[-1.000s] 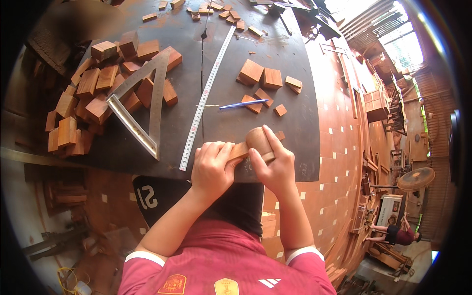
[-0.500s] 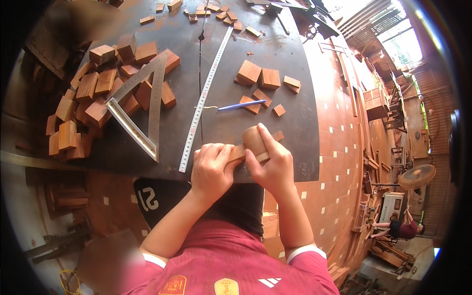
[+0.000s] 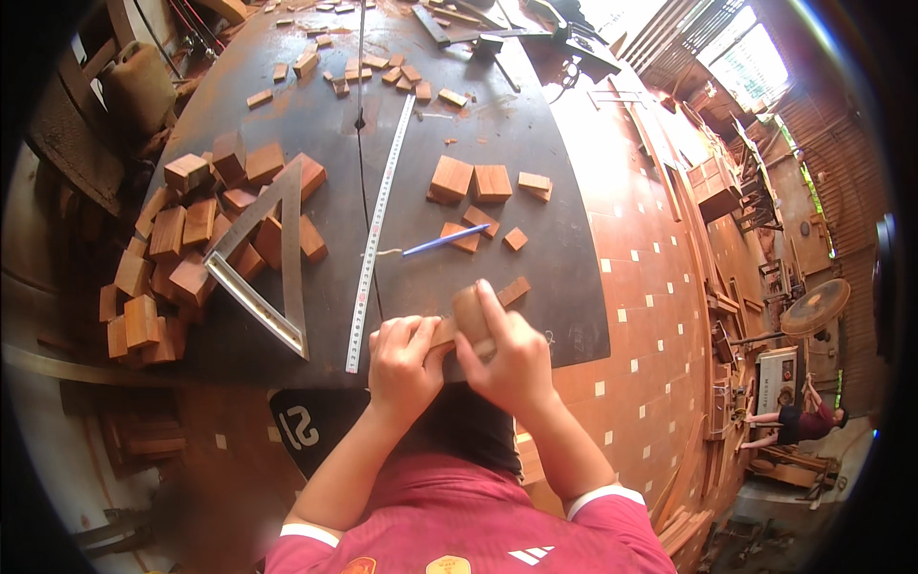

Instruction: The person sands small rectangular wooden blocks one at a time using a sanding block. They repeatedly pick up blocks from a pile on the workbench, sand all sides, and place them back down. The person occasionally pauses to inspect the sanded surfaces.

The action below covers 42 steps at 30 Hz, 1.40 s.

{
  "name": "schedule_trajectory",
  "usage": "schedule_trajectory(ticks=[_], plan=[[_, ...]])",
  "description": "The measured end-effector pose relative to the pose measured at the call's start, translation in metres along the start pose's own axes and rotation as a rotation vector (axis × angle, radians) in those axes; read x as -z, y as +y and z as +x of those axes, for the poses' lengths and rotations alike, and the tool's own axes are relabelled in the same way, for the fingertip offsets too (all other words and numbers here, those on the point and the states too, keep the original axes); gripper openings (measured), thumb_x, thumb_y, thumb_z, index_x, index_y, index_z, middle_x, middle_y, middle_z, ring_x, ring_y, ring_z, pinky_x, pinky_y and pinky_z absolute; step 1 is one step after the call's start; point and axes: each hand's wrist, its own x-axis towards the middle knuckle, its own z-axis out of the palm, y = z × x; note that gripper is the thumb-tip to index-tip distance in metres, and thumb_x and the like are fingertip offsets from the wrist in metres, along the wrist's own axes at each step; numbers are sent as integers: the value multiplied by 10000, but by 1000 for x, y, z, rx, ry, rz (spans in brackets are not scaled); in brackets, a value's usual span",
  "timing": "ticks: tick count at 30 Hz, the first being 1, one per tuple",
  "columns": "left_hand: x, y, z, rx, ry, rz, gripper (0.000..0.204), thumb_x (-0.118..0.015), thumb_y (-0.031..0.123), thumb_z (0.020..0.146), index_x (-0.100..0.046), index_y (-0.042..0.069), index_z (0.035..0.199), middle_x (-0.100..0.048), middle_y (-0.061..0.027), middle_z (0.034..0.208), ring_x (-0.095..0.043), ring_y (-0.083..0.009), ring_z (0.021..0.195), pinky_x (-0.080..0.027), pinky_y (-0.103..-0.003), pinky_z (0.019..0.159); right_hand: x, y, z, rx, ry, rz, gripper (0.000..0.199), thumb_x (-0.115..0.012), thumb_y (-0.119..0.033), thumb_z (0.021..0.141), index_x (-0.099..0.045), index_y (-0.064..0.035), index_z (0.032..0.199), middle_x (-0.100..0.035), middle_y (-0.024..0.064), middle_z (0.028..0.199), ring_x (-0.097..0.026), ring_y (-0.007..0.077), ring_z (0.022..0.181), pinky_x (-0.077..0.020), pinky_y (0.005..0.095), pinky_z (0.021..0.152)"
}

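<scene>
Left hand (image 3: 404, 368): at the near edge of the dark table (image 3: 316, 124), knuckles up, fingers curled and pinching one end of a small wooden piece (image 3: 446, 332). Right hand (image 3: 512, 356): just beside it, fingers wrapped over a rounded wooden block (image 3: 470, 312), index finger stretched along its top, pressing it onto the piece. Both forearms rise from the lower edge. Steel ruler (image 3: 377, 228): ends touching the left hand. Blue pencil (image 3: 446, 240): mid-table. Metal triangle square (image 3: 269, 260): against a block pile (image 3: 182, 239) at the left edge.
</scene>
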Motion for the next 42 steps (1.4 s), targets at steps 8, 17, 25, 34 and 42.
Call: schedule_trajectory(ticks=[8, 17, 25, 34, 42], plan=[[-2, 0, 2, -9, 2, 6, 298, -800, 155, 845, -775, 59, 1126, -706, -78, 1027, -674, -294, 998, -493, -424, 878, -2, -2, 5, -54, -8, -21, 714, -812, -297, 872, -597, -20, 1493, -700, 242, 843, -729, 401, 721, -605, 457, 653], [-2, -1, -3, -11, -9, 5, 323, -851, 143, 828, -782, 31, 1122, -709, -110, 1038, -671, -316, 1003, -502, -438, 898, 10, -1, -19, -158, 1, 53, 714, -818, -322, 869, -609, -13, 1478, -726, 269, 855, -750, 422, 753, -620, 468, 706], [-2, -3, -4, -43, -1, 22, 320, -829, 188, 859, -778, 20, 1127, -711, -115, 1042, -674, -325, 1005, -499, -453, 885, 3, 8, 1, -142, -36, 60, 689, -813, -304, 873, -621, -26, 1474, -711, 284, 890, -739, 448, 767, -617, 478, 722], [-6, 0, 0, -48, -17, 41, 324, -834, 162, 835, -781, 1, 1112, -710, -134, 1048, -671, -345, 1011, -508, -452, 901, -1, 22, 1, -24, -9, -13, 697, -780, -331, 901, -589, -35, 1502, -683, 230, 823, -714, 390, 681, -608, 448, 665], [4, -5, -1, -77, -44, 39, 350, -822, 125, 835, -786, 34, 1171, -701, -111, 1087, -666, -317, 1050, -475, -448, 921, 27, 8, -42, -132, -124, -15, 713, -767, -402, 911, -591, -62, 1512, -707, 245, 850, -742, 415, 759, -622, 488, 703]])
